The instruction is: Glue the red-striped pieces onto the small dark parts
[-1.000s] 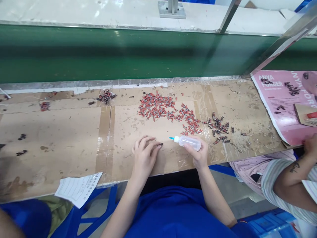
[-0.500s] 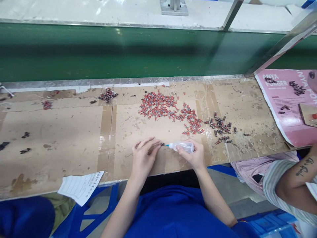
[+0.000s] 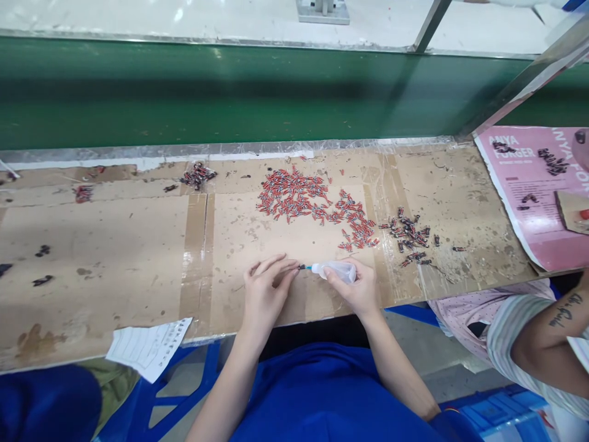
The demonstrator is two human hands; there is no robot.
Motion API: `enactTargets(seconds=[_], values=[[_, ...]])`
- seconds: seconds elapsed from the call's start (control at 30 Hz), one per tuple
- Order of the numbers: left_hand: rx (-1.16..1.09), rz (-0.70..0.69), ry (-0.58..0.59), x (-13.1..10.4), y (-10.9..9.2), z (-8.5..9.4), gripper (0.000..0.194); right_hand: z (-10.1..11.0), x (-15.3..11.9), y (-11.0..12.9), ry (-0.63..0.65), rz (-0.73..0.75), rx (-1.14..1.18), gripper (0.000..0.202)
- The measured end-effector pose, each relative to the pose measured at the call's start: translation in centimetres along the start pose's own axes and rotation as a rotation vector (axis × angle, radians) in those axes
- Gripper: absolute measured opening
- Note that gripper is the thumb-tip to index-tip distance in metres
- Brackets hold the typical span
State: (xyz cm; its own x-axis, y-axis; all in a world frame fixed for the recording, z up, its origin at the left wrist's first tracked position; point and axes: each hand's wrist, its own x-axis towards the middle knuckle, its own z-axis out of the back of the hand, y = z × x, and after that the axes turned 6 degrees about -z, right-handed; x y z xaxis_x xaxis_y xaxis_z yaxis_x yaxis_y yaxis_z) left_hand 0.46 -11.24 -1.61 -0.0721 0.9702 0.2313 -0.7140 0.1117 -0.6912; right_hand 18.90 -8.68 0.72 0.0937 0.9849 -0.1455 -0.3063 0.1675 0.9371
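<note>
Between the fingertips of my left hand (image 3: pixel 267 287) is a small dark part (image 3: pixel 301 267), pinched with its end pointing right. My right hand (image 3: pixel 361 288) is wrapped round a translucent squeeze bottle (image 3: pixel 339 271) lying nearly level. The blue needle tip of the bottle meets the dark part, or comes very close to it; which, I cannot tell. Beyond my hands spreads a pile of small red parts with metal bits (image 3: pixel 294 193). A heap of dark parts (image 3: pixel 409 233) lies to the right of it.
Brown cardboard (image 3: pixel 248 245) covers the bench, with a green belt (image 3: pixel 230 92) behind. A paper sheet (image 3: pixel 150 347) hangs over the front edge. A pink poster (image 3: pixel 519 202) holds dark parts at right, near another person's arm (image 3: pixel 552 344). Another small pile (image 3: pixel 197 176) sits back left.
The bottle and my right hand have shifted slightly left, bringing the needle tip closer to the dark part. My left hand keeps its pinch.
</note>
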Motion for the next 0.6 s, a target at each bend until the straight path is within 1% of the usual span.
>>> enactTargets(seconds=[0.2,0.37,0.6], values=[[0.013,0.066,0.036,0.13,-0.43,0.31,0.011,0.01,-0.06,-0.13,-0.048,-0.002,0.022,0.022],[0.000,0.070,0.037,0.25,-0.54,0.39,0.010,0.04,-0.04,-0.16,-0.017,-0.003,0.049,0.023],[0.002,0.054,0.008,0.15,-0.41,0.22,0.010,-0.02,0.06,-0.06,0.011,-0.001,0.038,0.021]])
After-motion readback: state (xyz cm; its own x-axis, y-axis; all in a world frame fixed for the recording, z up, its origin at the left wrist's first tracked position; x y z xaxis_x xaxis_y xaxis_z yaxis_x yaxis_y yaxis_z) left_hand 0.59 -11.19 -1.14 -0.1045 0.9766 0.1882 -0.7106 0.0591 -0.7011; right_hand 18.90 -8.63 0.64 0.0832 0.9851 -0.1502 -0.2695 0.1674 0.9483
